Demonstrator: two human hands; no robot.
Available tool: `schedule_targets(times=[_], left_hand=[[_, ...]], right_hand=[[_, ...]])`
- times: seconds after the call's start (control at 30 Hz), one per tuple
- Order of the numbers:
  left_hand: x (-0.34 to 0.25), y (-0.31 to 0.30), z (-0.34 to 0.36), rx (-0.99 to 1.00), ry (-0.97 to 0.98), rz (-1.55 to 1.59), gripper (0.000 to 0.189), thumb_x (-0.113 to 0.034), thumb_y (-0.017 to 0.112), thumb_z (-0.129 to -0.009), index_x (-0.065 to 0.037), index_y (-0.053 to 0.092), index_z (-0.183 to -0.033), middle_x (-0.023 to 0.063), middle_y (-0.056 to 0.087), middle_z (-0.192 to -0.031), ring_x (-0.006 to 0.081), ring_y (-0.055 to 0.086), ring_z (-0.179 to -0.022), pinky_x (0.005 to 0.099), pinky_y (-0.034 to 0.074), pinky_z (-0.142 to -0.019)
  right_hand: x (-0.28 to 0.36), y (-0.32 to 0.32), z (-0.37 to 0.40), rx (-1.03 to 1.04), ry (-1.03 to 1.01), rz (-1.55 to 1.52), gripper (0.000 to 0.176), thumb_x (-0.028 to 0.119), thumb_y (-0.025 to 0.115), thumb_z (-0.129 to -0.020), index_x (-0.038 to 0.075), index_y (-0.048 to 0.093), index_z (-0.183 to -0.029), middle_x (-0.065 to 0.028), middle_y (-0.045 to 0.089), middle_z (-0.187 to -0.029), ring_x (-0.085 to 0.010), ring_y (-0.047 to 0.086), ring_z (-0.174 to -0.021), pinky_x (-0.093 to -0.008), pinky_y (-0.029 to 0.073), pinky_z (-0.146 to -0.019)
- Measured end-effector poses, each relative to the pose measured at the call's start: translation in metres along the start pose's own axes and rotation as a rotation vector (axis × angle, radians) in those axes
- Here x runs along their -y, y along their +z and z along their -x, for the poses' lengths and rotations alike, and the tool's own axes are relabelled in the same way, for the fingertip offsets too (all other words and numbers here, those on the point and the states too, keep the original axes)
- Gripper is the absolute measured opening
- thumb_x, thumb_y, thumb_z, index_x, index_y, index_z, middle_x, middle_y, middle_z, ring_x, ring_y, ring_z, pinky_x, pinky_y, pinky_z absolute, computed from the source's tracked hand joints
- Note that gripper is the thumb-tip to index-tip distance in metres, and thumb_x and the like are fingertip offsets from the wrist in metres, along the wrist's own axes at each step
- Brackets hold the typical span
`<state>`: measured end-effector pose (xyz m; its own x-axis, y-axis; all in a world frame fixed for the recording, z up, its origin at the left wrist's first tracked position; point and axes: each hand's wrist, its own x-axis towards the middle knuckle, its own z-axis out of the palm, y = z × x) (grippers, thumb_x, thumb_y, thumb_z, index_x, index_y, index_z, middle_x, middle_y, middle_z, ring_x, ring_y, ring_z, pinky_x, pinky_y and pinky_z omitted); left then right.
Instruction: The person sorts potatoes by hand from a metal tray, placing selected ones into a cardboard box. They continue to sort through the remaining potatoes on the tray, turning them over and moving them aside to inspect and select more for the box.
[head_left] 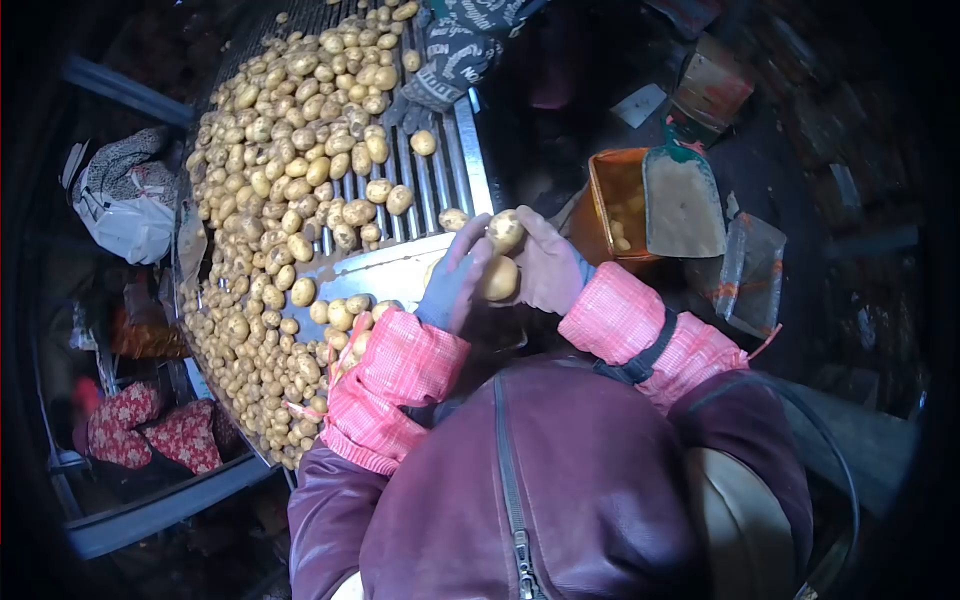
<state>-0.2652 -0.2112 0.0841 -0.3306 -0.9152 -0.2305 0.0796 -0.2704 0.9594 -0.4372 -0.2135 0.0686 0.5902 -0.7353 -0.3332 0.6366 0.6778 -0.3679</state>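
Potatoes (290,130) heap across the metal bars (430,190) and down the sorting surface's left side, a pale metal plate (385,268) edging it near me. The room is dim; an orange container (604,205) stands to the right, and another person's sleeve (455,60) reaches over the bars. My gloved right hand (548,265) is part-curled, grasping the upper potato (505,230), brown-smudged and pale yellow. My gloved left hand (455,280) cups close opposite; I cannot tell how firmly it grips. The smoother lower potato (500,278) sits between my hands, beyond the plate's edge.
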Motion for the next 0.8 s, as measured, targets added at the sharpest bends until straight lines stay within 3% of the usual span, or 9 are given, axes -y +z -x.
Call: schedule_targets(times=[0.1, 0.13, 0.2, 0.3, 0.43, 0.47, 0.6, 0.67, 0.8], left_hand=[[0.020, 0.004, -0.003, 0.063, -0.047, 0.113, 0.050, -0.026, 0.057, -0.100, -0.003, 0.046, -0.144, 0.0058, 0.057, -0.123, 0.0129, 0.053, -0.108, 0.0259, 0.043, -0.094], [0.020, 0.001, 0.000, 0.069, -0.077, 0.123, 0.049, -0.025, 0.058, -0.100, -0.003, 0.047, -0.143, 0.0040, 0.058, -0.120, 0.0106, 0.053, -0.104, 0.0243, 0.043, -0.090], [0.012, 0.000, 0.006, 0.013, -0.063, 0.078, 0.043, -0.022, 0.060, -0.099, -0.004, 0.053, -0.138, -0.0018, 0.059, -0.110, 0.0040, 0.049, -0.090, 0.0204, 0.042, -0.077], [0.021, -0.022, 0.017, -0.130, -0.064, 0.028, 0.042, -0.022, 0.060, -0.099, -0.004, 0.054, -0.136, 0.0001, 0.061, -0.115, 0.0085, 0.057, -0.099, 0.0237, 0.045, -0.086], [0.029, -0.043, 0.050, -0.191, -0.043, 0.184, 0.039, -0.023, 0.060, -0.100, -0.002, 0.056, -0.132, 0.0076, 0.064, -0.118, 0.0128, 0.060, -0.104, 0.0233, 0.047, -0.087], [0.032, -0.047, 0.059, -0.235, -0.014, 0.150, 0.039, -0.024, 0.060, -0.100, 0.000, 0.057, -0.130, 0.0102, 0.066, -0.115, 0.0134, 0.061, -0.103, 0.0232, 0.047, -0.087], [0.052, -0.060, 0.100, -0.319, -0.055, 0.192, 0.043, -0.029, 0.059, -0.100, 0.000, 0.055, -0.131, 0.0074, 0.065, -0.113, 0.0121, 0.060, -0.100, 0.0253, 0.047, -0.087], [0.057, -0.057, 0.114, -0.380, -0.033, 0.211, 0.042, -0.027, 0.061, -0.100, -0.001, 0.058, -0.132, 0.0030, 0.065, -0.108, 0.0089, 0.057, -0.094, 0.0220, 0.045, -0.081], [0.061, -0.063, 0.144, -0.432, -0.104, 0.090, 0.039, -0.027, 0.062, -0.099, 0.000, 0.061, -0.127, 0.0006, 0.064, -0.104, 0.0070, 0.053, -0.091, 0.0225, 0.044, -0.080]], right_hand=[[-0.008, -0.049, -0.013, -0.100, -0.106, 0.007, 0.060, 0.062, 0.048, -0.096, 0.011, 0.052, -0.128, -0.0124, 0.062, -0.124, -0.0248, 0.065, -0.102, -0.0466, 0.058, -0.078], [-0.001, -0.052, -0.005, -0.027, -0.081, 0.011, 0.057, 0.060, 0.048, -0.096, 0.009, 0.056, -0.121, -0.0137, 0.068, -0.110, -0.0242, 0.069, -0.083, -0.0387, 0.058, -0.057], [0.016, -0.054, 0.007, -0.124, -0.108, 0.027, 0.056, 0.059, 0.048, -0.097, 0.009, 0.057, -0.120, -0.0155, 0.068, -0.107, -0.0232, 0.068, -0.076, -0.0357, 0.054, -0.049], [0.043, -0.080, 0.020, -0.184, -0.208, 0.085, 0.057, 0.059, 0.048, -0.097, 0.008, 0.057, -0.121, -0.0196, 0.068, -0.106, -0.0227, 0.067, -0.074, -0.0312, 0.052, -0.046], [0.081, -0.115, 0.034, -0.656, -0.364, 0.322, 0.048, 0.058, 0.047, -0.097, 0.013, 0.061, -0.109, -0.0073, 0.067, -0.090, -0.0174, 0.064, -0.065, -0.0286, 0.048, -0.040], [0.094, -0.203, 0.028, -0.414, -0.338, 0.212, 0.045, 0.057, 0.047, -0.097, 0.014, 0.061, -0.103, -0.0049, 0.066, -0.086, -0.0165, 0.064, -0.065, -0.0277, 0.046, -0.039], [0.116, -0.240, 0.033, -0.931, -0.294, 0.336, 0.049, 0.067, 0.056, -0.087, 0.030, 0.057, -0.118, 0.0029, 0.062, -0.116, -0.0218, 0.061, -0.102, -0.0475, 0.051, -0.082], [0.118, -0.226, 0.028, -1.013, -0.284, 0.347, 0.057, 0.052, 0.060, -0.090, 0.025, 0.048, -0.139, -0.0032, 0.046, -0.140, -0.0288, 0.048, -0.123, -0.0477, 0.051, -0.089], [0.116, -0.236, 0.002, -1.173, -0.242, 0.482, 0.059, 0.046, 0.063, -0.091, 0.022, 0.046, -0.142, -0.0041, 0.046, -0.141, -0.0272, 0.046, -0.126, -0.0476, 0.048, -0.094]])
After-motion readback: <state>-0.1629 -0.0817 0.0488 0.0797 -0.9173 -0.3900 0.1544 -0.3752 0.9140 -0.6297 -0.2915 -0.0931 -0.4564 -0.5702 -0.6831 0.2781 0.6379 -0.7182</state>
